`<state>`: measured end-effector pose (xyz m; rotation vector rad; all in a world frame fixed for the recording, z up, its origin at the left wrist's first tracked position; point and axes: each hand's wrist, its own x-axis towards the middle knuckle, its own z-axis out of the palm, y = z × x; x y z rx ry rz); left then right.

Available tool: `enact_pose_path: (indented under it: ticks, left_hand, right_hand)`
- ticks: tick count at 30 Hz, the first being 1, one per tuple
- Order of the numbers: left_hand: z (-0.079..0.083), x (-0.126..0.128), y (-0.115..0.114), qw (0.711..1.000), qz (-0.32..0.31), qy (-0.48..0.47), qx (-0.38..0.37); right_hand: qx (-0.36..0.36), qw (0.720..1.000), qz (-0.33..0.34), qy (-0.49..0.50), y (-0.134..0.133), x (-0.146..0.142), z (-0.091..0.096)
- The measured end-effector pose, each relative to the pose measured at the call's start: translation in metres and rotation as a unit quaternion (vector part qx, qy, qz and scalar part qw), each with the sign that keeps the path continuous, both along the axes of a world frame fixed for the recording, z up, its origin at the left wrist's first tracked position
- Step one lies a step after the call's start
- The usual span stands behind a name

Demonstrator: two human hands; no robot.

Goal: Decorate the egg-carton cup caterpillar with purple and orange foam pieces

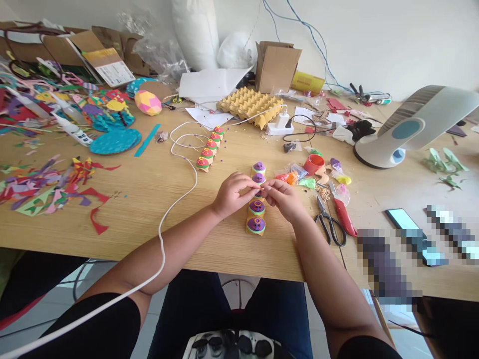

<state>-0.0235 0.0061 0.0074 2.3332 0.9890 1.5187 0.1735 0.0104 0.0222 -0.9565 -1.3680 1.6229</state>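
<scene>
My left hand (236, 193) and my right hand (283, 198) meet fingertip to fingertip, both pinched closed. Between them shows a tiny orange-looking bit, too small to name. Directly below is an egg-carton strip (256, 224), its cups topped with purple domes, green edging and small orange rings. My fingers partly hide its middle cup. To the left lies a second egg-carton strip (203, 163) with red domes, green edging and yellowish rings. Right of my right hand are small bags of coloured modelling clay (288, 177) and a red-orange round container (313, 164).
Scissors (329, 223) and a red-handled cutter (344, 212) lie right of my right forearm. A white cable (160, 234) crosses over my left forearm. Farther off are a yellow egg tray (250, 104), a white fan (407, 124), paper scraps (48, 187) and phones (415, 234).
</scene>
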Motion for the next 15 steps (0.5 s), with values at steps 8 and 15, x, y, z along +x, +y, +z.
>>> enact_pose_path:
  ticks: [8, 15]
  left_hand:
    - [-0.0004, 0.0002, 0.0011, 1.000, 0.000, 0.007, -0.014]
    - [-0.0060, 0.0010, 0.0002, 0.995, -0.044, -0.014, -0.089]
  right_hand:
    - [0.002, 0.999, 0.032, -0.019, 0.0022, 0.0020, -0.0060]
    - [-0.009, 1.000, 0.023, 0.009, 0.0034, 0.0028, -0.0091]
